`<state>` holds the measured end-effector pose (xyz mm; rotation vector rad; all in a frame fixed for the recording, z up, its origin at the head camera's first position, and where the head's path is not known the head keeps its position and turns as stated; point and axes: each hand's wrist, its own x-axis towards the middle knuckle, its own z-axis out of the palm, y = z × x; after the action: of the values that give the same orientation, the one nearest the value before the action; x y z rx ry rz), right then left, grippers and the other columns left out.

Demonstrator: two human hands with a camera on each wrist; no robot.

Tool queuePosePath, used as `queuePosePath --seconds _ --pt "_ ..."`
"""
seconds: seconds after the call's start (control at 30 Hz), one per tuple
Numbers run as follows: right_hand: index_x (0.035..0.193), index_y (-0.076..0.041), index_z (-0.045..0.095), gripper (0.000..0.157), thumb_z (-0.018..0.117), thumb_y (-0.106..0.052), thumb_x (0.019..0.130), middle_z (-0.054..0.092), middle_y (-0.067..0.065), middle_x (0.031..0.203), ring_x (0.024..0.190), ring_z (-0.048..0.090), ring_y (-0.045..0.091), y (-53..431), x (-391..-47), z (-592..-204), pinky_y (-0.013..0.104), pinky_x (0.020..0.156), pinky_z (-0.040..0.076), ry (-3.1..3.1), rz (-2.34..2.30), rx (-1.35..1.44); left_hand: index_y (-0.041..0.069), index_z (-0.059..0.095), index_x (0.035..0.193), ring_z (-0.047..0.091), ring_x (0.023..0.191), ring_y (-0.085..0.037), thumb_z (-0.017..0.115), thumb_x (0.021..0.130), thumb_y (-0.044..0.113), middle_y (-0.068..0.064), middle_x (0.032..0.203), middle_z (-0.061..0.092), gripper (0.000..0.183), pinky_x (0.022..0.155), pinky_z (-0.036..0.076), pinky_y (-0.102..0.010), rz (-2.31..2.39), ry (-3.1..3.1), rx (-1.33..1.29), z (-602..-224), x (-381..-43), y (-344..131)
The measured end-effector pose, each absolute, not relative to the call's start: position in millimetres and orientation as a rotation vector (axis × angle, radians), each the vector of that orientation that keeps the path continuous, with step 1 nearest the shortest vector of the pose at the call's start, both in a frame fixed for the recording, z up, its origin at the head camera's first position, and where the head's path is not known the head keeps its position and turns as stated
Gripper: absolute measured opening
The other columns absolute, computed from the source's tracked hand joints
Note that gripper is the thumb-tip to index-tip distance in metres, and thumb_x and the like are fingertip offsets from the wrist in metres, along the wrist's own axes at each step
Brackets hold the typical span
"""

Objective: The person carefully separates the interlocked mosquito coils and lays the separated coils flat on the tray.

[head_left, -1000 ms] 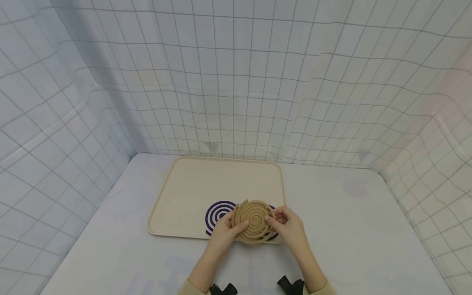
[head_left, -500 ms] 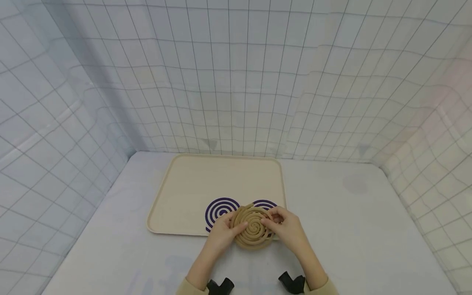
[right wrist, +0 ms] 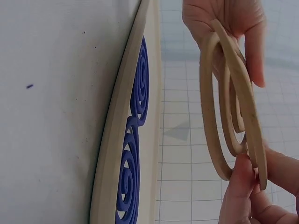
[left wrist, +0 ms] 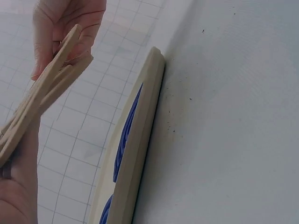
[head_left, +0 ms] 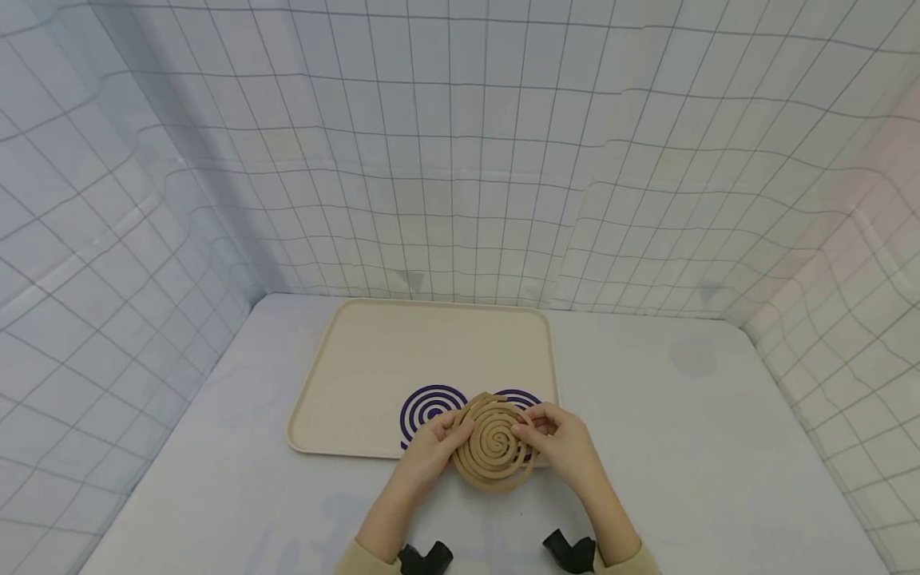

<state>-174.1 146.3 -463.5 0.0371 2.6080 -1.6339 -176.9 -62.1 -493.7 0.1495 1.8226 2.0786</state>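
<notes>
A tan mosquito coil point(head_left: 496, 447) hangs between both hands in front of the tray, clear of its surface. My left hand point(head_left: 427, 451) holds its left side, with the thumb on the near face. On the right, my right hand point(head_left: 564, 443) pinches the rim between thumb and fingers. Seen edge-on in the right wrist view, the coil's rings point(right wrist: 212, 112) are spread apart. Its layers point(left wrist: 46, 88) cross at a slant in the left wrist view. Two blue mosquito coils, a left one point(head_left: 434, 414) and a right one point(right wrist: 126, 182), lie on the tray, the right one partly hidden in the head view.
The cream tray point(head_left: 431, 339) has a low raised rim and lies on a white table point(head_left: 668, 447). White grid-patterned sheets point(head_left: 489, 184) enclose the back and sides. Small dark specks and a blue crumb point(right wrist: 30, 86) dot the tabletop.
The tan mosquito coil has come slightly down and towards me, uncovering the top of the right blue coil. My left thumb has shifted outward to the coil's edge; the right hand keeps its pinch.
</notes>
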Motion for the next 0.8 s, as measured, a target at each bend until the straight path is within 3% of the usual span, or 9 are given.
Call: queuePosePath --seconds 0.2,0.43,0.7,0.8 --pt "0.091 -0.003 0.067 0.019 0.08 -0.015 0.082 0.063 0.002 0.075 0.067 0.054 0.009 148.3 -173.5 -462.5 0.02 0.056 0.045 2.55 -1.616 -0.015 -0.008 0.051 0.135 0.066 0.092 -0.005 0.055 0.101 0.025 -0.022 0.115 0.069 0.048 0.085 0.051 -0.016 2.047 1.982 0.173 -498.1 -175.7 -62.6" --pt "0.091 -0.003 0.067 0.02 0.08 -0.016 0.082 0.067 0.003 0.074 0.065 0.058 0.009 144.2 -172.5 -466.3 0.02 0.055 0.048 2.571 -1.557 -0.124 -0.003 0.061 0.126 0.065 0.081 -0.006 0.058 0.099 0.028 -0.016 0.1 0.074 0.041 0.077 0.051 -0.019 1.858 2.184 0.313 -494.3 -174.5 -65.4" --pt "0.083 -0.008 0.069 0.016 0.083 -0.013 0.077 0.066 0.0 0.073 0.066 0.057 0.009 135.7 -168.7 -470.2 0.019 0.057 0.047 2.753 -1.45 -0.094 0.0 0.063 0.125 0.064 0.085 -0.01 0.059 0.098 0.029 -0.013 0.101 0.074 0.04 0.08 0.049 -0.02 1.832 2.198 0.245 -496.3 -173.4 -67.4" --pt "0.081 -0.008 0.069 0.016 0.083 -0.013 0.076 0.066 0.0 0.072 0.065 0.057 0.008 134.7 -168.4 -471.9 0.019 0.056 0.047 2.767 -1.445 -0.103 0.002 0.063 0.128 0.065 0.095 -0.014 0.059 0.098 0.029 -0.013 0.107 0.074 0.041 0.088 0.049 -0.025 1.836 2.184 0.232 -496.9 -173.0 -68.0"
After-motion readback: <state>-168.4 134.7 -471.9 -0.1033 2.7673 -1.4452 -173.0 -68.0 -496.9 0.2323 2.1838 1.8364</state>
